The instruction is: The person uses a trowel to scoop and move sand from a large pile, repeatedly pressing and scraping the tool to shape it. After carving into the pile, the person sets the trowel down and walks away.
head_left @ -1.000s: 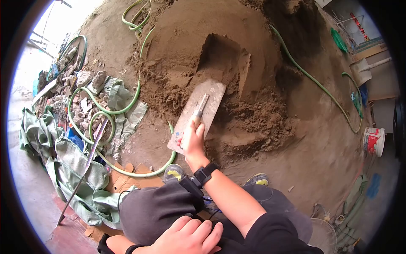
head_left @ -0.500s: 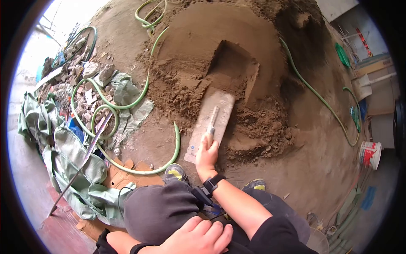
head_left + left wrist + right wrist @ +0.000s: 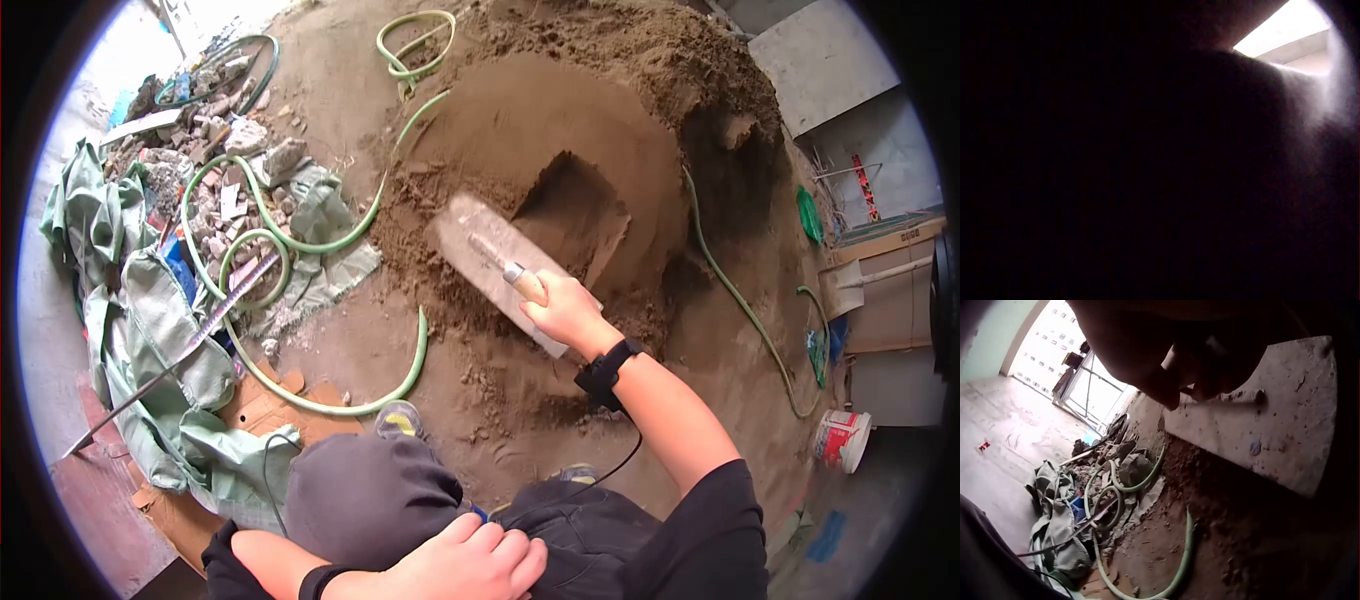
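In the head view my right hand (image 3: 572, 312) grips the wooden handle (image 3: 526, 284) of a rectangular metal trowel (image 3: 480, 240). The blade slants from upper left to lower right over a brown mound (image 3: 560, 110), beside a square-edged hollow (image 3: 570, 205). The right wrist view shows the speckled blade (image 3: 1291, 394) below the dark, shadowed right hand (image 3: 1191, 356). My left hand (image 3: 465, 562) lies relaxed on my lap, fingers loosely bent and holding nothing. The left wrist view is almost wholly dark.
A green hose (image 3: 421, 350) curls on the ground at the left, near rubble (image 3: 225, 195), green sacking (image 3: 160, 330) and cardboard (image 3: 300, 410). At the right are another hose length (image 3: 730, 285), a white-and-red bucket (image 3: 843, 440) and a shovel (image 3: 845, 285).
The right hand has moved right and turned the trowel, so its far end now points up and left. The head view has shifted. My left hand stays on the lap.
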`<state>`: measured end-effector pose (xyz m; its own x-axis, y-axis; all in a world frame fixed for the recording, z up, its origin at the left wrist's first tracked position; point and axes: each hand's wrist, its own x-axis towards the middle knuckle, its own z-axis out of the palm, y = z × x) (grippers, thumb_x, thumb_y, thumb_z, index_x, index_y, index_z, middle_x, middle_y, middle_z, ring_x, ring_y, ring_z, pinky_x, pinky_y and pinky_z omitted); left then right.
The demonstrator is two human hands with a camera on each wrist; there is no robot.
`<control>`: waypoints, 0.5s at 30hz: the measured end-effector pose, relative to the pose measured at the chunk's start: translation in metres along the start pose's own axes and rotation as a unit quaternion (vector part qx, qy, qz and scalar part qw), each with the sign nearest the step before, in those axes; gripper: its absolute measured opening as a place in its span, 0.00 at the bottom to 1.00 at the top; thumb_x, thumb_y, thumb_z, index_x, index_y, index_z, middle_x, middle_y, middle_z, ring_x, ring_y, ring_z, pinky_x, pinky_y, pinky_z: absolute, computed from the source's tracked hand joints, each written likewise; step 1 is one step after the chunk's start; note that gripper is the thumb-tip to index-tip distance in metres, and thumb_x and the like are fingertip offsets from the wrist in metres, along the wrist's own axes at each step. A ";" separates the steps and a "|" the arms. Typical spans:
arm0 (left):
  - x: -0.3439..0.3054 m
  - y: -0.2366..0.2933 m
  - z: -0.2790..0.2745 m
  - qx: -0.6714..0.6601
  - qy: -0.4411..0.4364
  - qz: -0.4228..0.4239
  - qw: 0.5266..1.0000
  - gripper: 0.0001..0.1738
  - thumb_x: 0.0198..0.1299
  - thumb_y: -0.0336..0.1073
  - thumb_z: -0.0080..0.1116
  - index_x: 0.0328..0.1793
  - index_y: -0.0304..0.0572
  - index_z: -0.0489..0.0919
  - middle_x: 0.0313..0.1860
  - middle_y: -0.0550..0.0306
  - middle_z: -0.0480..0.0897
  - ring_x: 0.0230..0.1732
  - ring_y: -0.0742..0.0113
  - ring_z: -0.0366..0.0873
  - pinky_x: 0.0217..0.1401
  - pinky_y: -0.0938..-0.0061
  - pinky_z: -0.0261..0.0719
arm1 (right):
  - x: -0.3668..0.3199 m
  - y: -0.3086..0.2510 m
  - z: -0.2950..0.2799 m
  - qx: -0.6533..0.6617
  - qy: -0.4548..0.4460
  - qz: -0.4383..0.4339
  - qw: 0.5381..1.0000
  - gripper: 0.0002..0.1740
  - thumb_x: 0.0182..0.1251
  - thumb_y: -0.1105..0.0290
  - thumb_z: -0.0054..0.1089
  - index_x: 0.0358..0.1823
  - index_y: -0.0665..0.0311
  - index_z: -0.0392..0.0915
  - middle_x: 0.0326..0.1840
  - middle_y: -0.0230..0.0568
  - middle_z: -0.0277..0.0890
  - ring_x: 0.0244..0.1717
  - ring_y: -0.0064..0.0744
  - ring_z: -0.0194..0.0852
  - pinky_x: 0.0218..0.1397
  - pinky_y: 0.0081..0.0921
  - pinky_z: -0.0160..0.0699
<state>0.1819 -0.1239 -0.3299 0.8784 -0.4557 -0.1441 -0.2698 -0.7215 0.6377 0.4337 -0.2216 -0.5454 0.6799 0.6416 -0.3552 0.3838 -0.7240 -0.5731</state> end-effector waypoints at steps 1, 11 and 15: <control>0.000 -0.002 -0.002 -0.006 -0.010 -0.009 1.000 0.22 0.53 0.43 0.60 0.51 0.38 0.74 0.34 0.58 0.72 0.37 0.64 0.70 0.44 0.72 0.66 | 0.013 0.002 -0.004 -0.015 -0.018 -0.019 1.000 0.18 0.56 0.59 0.61 0.42 0.65 0.76 0.38 0.59 0.79 0.42 0.58 0.78 0.45 0.44 0.76; 0.006 -0.010 -0.010 -0.027 -0.057 -0.085 0.994 0.26 0.55 0.43 0.60 0.55 0.34 0.72 0.38 0.52 0.73 0.41 0.58 0.71 0.46 0.69 0.68 | 0.092 0.025 -0.022 0.097 -0.118 -0.025 0.988 0.20 0.54 0.60 0.66 0.42 0.69 0.79 0.36 0.52 0.81 0.37 0.41 0.80 0.43 0.33 0.77; 0.011 -0.012 -0.011 -0.031 -0.078 -0.099 0.992 0.26 0.56 0.43 0.60 0.56 0.33 0.72 0.38 0.53 0.73 0.41 0.58 0.71 0.46 0.69 0.68 | 0.093 0.025 -0.036 0.135 -0.147 0.026 0.979 0.18 0.55 0.62 0.65 0.42 0.69 0.78 0.29 0.43 0.79 0.27 0.29 0.78 0.32 0.29 0.77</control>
<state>0.1995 -0.1147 -0.3309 0.8388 -0.3873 -0.3827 -0.0693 -0.7731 0.6305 0.5289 -0.1894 -0.5668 0.4686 0.6803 -0.5635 0.1473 -0.6891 -0.7095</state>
